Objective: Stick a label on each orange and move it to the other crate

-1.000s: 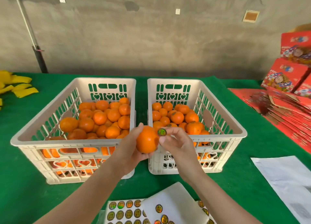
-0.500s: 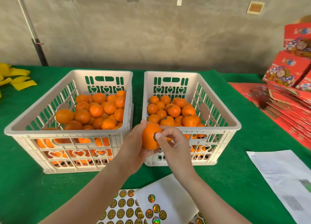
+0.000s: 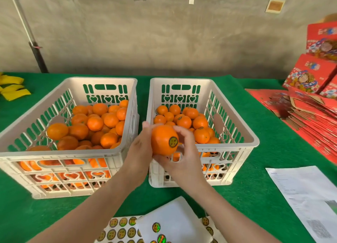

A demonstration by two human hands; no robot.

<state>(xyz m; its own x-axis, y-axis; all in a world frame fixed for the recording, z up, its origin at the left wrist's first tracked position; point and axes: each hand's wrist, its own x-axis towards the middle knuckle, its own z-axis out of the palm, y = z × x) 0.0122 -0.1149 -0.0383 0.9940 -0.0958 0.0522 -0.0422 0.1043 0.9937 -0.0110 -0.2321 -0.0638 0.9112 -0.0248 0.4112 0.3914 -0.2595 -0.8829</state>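
A: Where is the fruit right now?

B: The orange (image 3: 163, 139) is held up between both hands, just over the near rim of the right crate (image 3: 254, 142). The left hand (image 3: 139, 151) cups its left side; the right hand (image 3: 182, 157) cradles it from below and the right, fingers curled round it. Both are grasping it, neither is let go.

A: And the label?

B: The label (image 3: 173, 141) sits on the side facing the camera, flat as far as I can tell.

A: What could go wrong?

B: If an edge isn't pressed down, it may lift or peel when the fruit rubs against the others already in that crate. A drop from this height could also bruise it or send it rolling off the rim onto the green table (image 3: 273, 179).

A: Any mix-up risk?

B: Yes. The left crate (image 3: 18, 149) sits just beside it, so a careless set-down could land it back among the unlabelled ones.
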